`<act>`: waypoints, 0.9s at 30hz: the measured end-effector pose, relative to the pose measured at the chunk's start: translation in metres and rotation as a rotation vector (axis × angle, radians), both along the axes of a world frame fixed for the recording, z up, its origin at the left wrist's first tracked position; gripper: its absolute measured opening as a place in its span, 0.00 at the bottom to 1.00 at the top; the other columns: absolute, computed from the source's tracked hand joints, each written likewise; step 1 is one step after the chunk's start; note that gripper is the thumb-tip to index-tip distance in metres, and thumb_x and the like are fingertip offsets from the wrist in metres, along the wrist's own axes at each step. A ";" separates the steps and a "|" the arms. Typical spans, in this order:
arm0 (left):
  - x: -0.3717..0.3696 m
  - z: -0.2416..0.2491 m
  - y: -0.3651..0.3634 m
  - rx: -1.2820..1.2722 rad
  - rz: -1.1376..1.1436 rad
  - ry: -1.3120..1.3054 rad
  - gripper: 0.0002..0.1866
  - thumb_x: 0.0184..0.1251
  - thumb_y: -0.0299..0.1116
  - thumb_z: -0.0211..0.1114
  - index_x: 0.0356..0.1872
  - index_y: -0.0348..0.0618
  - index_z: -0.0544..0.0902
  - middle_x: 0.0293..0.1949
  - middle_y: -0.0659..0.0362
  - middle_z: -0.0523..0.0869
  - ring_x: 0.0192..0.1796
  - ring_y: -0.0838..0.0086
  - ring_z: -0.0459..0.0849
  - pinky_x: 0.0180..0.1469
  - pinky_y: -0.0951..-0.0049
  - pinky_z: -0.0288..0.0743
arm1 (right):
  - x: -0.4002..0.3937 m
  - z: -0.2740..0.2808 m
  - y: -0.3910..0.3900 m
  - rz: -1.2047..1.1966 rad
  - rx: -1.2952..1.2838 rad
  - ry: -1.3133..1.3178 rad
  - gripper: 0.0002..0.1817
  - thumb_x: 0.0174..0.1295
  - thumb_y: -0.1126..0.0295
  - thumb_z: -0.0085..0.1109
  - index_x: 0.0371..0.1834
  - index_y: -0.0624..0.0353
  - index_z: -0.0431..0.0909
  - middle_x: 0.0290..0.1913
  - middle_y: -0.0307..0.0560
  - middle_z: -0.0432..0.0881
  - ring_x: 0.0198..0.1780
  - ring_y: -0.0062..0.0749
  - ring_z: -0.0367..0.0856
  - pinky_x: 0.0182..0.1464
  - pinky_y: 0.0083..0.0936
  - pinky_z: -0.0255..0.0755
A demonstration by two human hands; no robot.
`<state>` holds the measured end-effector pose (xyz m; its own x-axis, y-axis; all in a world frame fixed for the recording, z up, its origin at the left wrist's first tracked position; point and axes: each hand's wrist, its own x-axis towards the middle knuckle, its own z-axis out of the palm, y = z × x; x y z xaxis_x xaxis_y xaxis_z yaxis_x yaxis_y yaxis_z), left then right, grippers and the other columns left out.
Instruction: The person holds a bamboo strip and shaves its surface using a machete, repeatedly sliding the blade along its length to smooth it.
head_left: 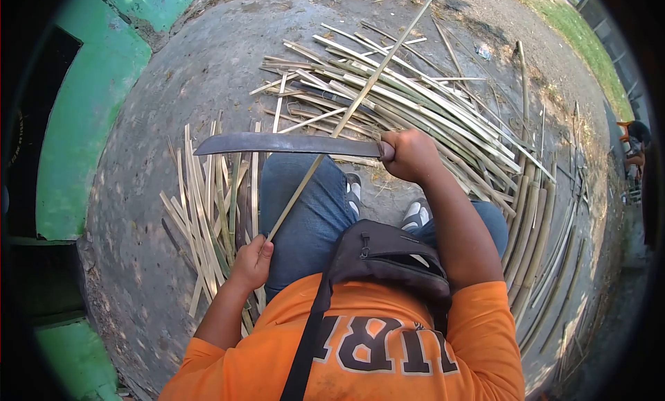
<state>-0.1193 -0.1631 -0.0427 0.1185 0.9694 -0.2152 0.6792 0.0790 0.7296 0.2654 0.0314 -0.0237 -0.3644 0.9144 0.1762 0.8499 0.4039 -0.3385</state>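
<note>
The right hand (410,153) is clamped on a machete (287,144), the left hand (253,261) pinches a bamboo strip (346,117) — best shaved with shallow strokes running away from the knee (305,193).

My shirt (388,345) orange, short sleeves, big dark letters with white edges across front. My jeans (305,207) blue. My shoes (415,214) grey and white, second one (354,189) same. Black bag (388,259) on my lap, zip on top, black strap (308,338) across chest. Arms bare below sleeves.
</note>
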 end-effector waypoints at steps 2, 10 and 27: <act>-0.001 -0.001 -0.001 0.010 0.000 0.000 0.31 0.85 0.59 0.50 0.33 0.36 0.71 0.23 0.39 0.73 0.31 0.34 0.77 0.32 0.52 0.68 | -0.002 0.002 -0.004 0.019 0.018 0.025 0.05 0.54 0.64 0.64 0.28 0.50 0.83 0.25 0.53 0.85 0.32 0.56 0.86 0.37 0.49 0.81; 0.003 0.002 0.001 -0.007 0.005 -0.012 0.31 0.85 0.59 0.50 0.33 0.36 0.70 0.22 0.40 0.72 0.28 0.36 0.76 0.31 0.54 0.68 | -0.002 -0.002 -0.002 -0.007 0.019 0.021 0.05 0.53 0.63 0.65 0.28 0.50 0.84 0.24 0.53 0.85 0.31 0.56 0.86 0.36 0.49 0.81; 0.005 0.001 -0.001 0.008 0.024 -0.009 0.32 0.84 0.60 0.50 0.32 0.36 0.70 0.21 0.40 0.73 0.29 0.35 0.77 0.30 0.53 0.68 | 0.011 0.025 -0.013 0.110 -0.105 0.146 0.12 0.52 0.61 0.71 0.33 0.55 0.82 0.29 0.55 0.86 0.35 0.58 0.86 0.39 0.50 0.79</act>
